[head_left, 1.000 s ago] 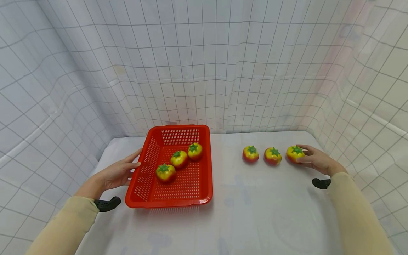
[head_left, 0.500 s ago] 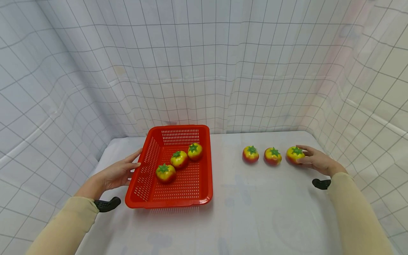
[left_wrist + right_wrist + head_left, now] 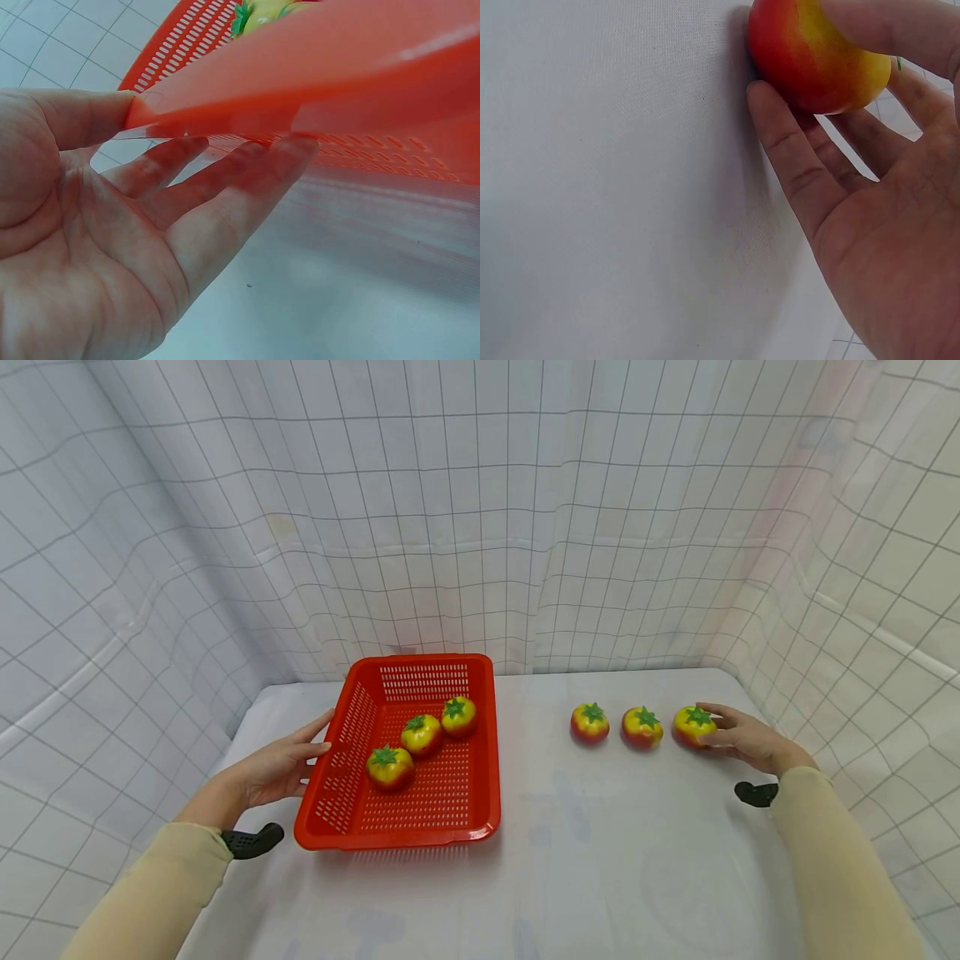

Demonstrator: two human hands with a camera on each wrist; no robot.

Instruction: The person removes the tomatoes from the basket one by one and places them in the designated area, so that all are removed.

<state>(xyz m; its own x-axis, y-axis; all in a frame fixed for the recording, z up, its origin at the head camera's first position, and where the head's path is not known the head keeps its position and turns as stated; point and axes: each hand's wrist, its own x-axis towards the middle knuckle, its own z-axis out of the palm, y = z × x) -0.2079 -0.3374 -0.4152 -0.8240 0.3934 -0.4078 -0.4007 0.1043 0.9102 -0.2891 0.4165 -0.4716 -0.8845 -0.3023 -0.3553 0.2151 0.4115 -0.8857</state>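
Note:
A red plastic basket (image 3: 450, 814) stands left of the middle in the head view. My left hand (image 3: 273, 768) holds its left side, the thumb at the rim and the fingers (image 3: 225, 217) under it against the slotted wall. Inside lie three red-and-yellow tomatoes with green star-shaped tops: a front one (image 3: 392, 770), a middle one (image 3: 422, 737) and a back one (image 3: 459, 718). At the far right my right hand (image 3: 746, 739) holds another tomato (image 3: 817, 56) between thumb and fingers. This tomato sits on the table surface.
Two more tomatoes, one left (image 3: 589, 724) and one right (image 3: 641, 729), lie in a row between the basket and my right hand. White cloth covers the table (image 3: 585, 860). A gridded white curtain (image 3: 480, 527) encloses the back and both sides.
My right thumb and the tomato in that hand have shifted very slightly. The left hand, the basket and the other tomatoes stay where they were.

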